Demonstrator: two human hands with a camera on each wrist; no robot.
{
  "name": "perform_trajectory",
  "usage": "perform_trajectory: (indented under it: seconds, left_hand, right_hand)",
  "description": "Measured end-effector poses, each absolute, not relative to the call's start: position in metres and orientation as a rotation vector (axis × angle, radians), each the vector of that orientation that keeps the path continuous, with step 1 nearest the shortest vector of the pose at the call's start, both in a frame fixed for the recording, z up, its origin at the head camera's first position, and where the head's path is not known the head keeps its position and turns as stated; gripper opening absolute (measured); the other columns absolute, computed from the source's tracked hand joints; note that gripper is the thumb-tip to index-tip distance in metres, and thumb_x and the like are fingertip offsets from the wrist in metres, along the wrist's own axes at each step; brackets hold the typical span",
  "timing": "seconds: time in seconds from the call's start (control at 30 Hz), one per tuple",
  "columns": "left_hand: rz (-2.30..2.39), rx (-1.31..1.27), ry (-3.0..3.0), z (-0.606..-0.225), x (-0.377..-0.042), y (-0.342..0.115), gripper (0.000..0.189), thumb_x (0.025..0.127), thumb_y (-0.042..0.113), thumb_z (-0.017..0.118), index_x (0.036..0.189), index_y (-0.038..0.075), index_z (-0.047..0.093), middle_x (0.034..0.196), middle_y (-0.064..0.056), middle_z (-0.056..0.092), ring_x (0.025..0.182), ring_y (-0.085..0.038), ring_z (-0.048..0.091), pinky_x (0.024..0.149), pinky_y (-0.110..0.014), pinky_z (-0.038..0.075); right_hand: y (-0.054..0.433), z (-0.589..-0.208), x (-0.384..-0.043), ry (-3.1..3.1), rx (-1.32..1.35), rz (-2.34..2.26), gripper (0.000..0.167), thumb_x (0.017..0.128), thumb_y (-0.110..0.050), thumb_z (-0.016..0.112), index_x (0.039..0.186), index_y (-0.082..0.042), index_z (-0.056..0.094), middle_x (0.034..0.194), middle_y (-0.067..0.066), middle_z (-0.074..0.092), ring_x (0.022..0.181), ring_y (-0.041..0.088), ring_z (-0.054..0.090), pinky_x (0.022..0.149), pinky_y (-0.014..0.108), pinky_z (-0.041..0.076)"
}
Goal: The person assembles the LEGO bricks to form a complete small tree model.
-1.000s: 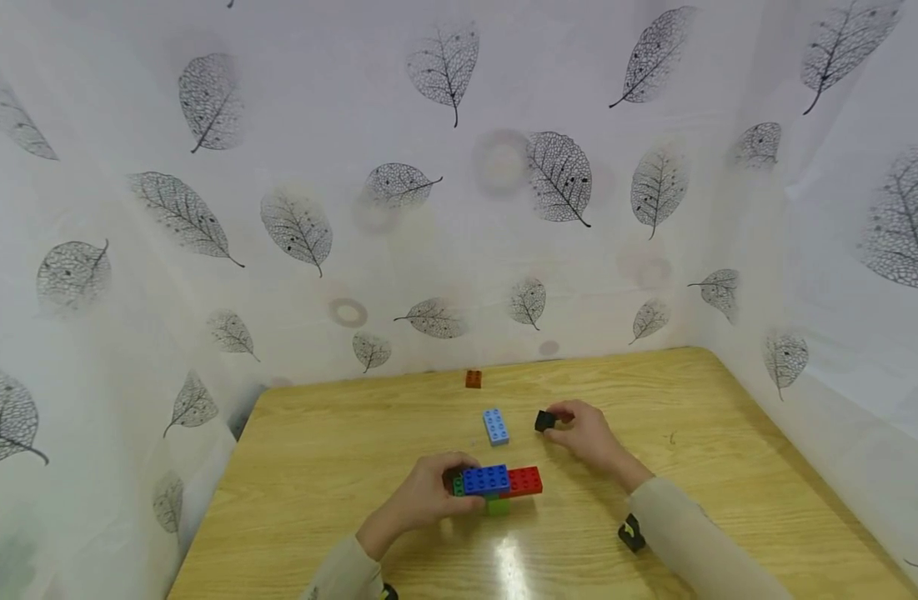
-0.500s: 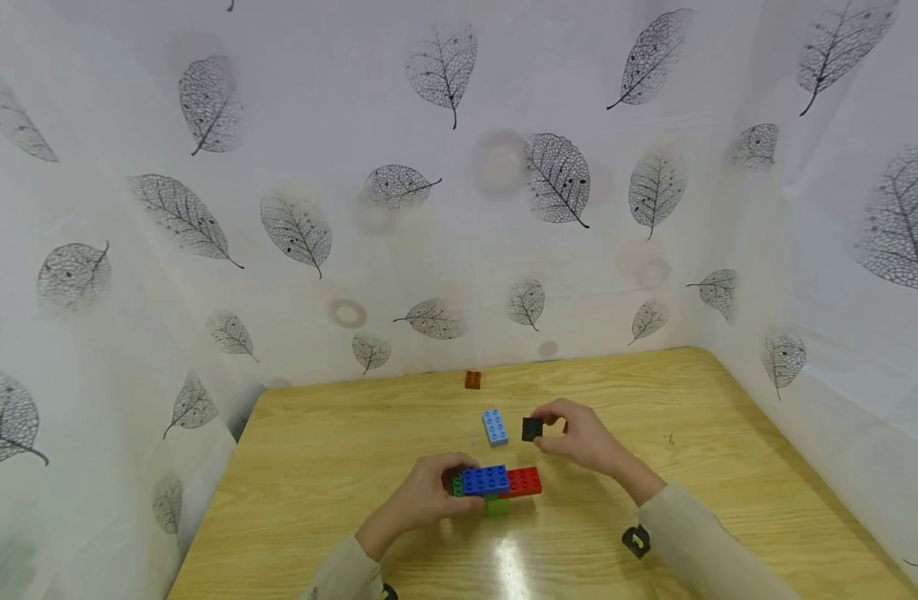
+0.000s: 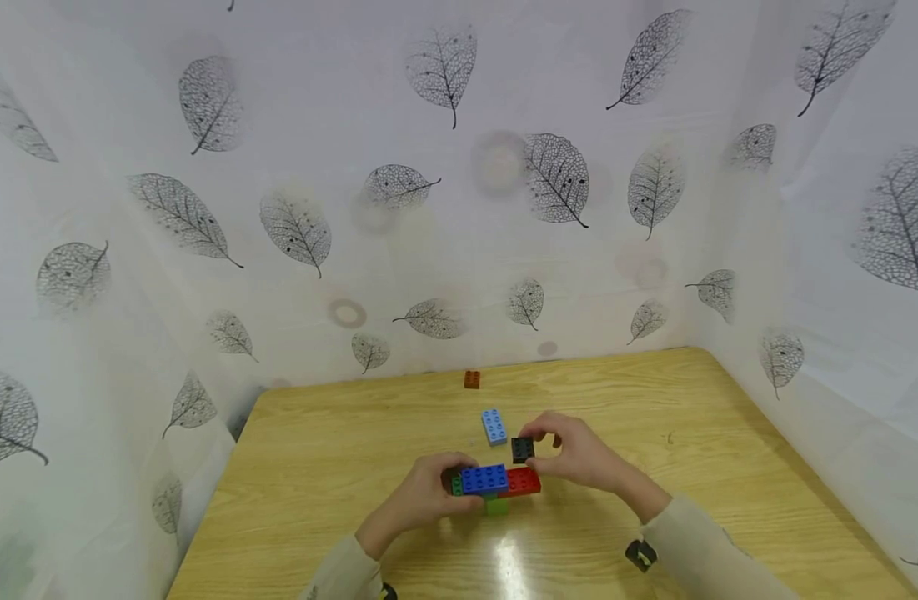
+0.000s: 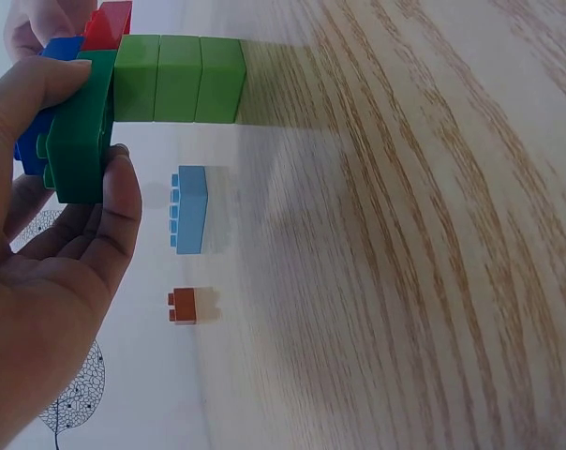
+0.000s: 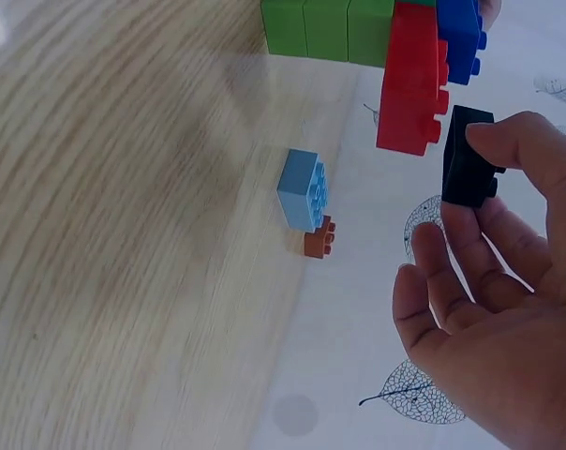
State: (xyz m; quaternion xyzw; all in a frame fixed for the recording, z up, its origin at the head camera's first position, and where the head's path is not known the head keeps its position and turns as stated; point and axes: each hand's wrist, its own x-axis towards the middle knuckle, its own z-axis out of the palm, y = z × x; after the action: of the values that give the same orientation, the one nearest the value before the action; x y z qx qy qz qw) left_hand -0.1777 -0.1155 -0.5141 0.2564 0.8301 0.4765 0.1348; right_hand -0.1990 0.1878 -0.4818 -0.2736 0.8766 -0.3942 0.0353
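A toy-brick structure stands on the table: a light green column (image 4: 178, 80) of stacked bricks, with a dark green brick (image 4: 81, 141) and a red brick (image 3: 525, 482) jutting out to either side on top. Across these lies a blue brick (image 3: 484, 479). My left hand (image 3: 419, 498) grips the structure's left end, thumb and fingers around the dark green brick. Between the thumb and fingertips of my right hand (image 3: 582, 457) is a black brick (image 3: 522, 450), studs up. In the right wrist view it hovers over the red brick's studs, a small gap apart.
Behind the structure lies a light blue brick (image 3: 494, 427) on the wooden table (image 3: 338, 433). Farther back, close to the leaf-printed curtain (image 3: 443, 250), sits a small brown brick (image 3: 472, 380).
My right hand has brought the black brick left and toward me, turning it studs up, from beside the light blue brick to the red brick. The left hand has stayed put.
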Motion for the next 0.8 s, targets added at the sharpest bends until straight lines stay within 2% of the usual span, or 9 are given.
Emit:
perform_trajectory:
  seconds: [0.17,0.27,0.4,0.5,0.8]
  left_hand:
    - [1.373,0.754,2.411,-0.514,-0.178,-0.115,0.039,0.09,0.026,0.085,0.124,0.014,0.071,0.115,-0.003,0.073,0.088,-0.006,0.06,0.075,-0.021,0.051]
    - [1.369,0.75,2.414,-0.514,-0.178,-0.115,0.038,0.09,0.026,0.085,0.123,0.014,0.071,0.115,-0.003,0.073,0.088,-0.006,0.06,0.076,-0.021,0.051]
    - [1.372,0.744,2.404,-0.514,-0.178,-0.116,0.037,0.09,0.026,0.085,0.123,0.015,0.071,0.113,-0.002,0.072,0.088,-0.007,0.061,0.075,-0.021,0.051]
    - [1.378,0.747,2.396,-0.514,-0.179,-0.116,0.037,0.09,0.025,0.085,0.123,0.014,0.071,0.111,-0.003,0.072,0.086,-0.007,0.06,0.074,-0.021,0.051]
    - [1.373,0.745,2.41,-0.513,-0.178,-0.115,0.036,0.09,0.025,0.085,0.122,0.015,0.072,0.109,-0.001,0.072,0.085,-0.007,0.06,0.073,-0.021,0.051]
  right_hand:
    - [0.185,-0.483,-0.193,2.652,-0.872,-1.218,0.029,0.09,-0.024,0.082,0.117,-0.024,0.073,0.109,-0.009,0.07,0.101,0.011,0.059,0.083,0.031,0.051]
    - [0.184,-0.483,-0.19,2.629,-0.89,-1.218,0.028,0.09,-0.024,0.082,0.117,-0.025,0.073,0.109,-0.01,0.069,0.101,0.009,0.059,0.083,0.034,0.052]
    - [0.181,-0.484,-0.187,2.57,-0.895,-1.227,0.028,0.091,-0.025,0.082,0.118,-0.025,0.073,0.11,-0.01,0.068,0.102,0.018,0.062,0.085,0.039,0.053]
    - [0.181,-0.484,-0.186,2.542,-0.905,-1.23,0.029,0.091,-0.026,0.083,0.118,-0.024,0.073,0.111,-0.008,0.068,0.104,0.023,0.062,0.085,0.037,0.052]
    - [0.182,-0.487,-0.183,2.555,-0.955,-1.196,0.03,0.091,-0.025,0.082,0.119,-0.022,0.073,0.11,-0.006,0.068,0.101,0.009,0.059,0.082,0.038,0.053]
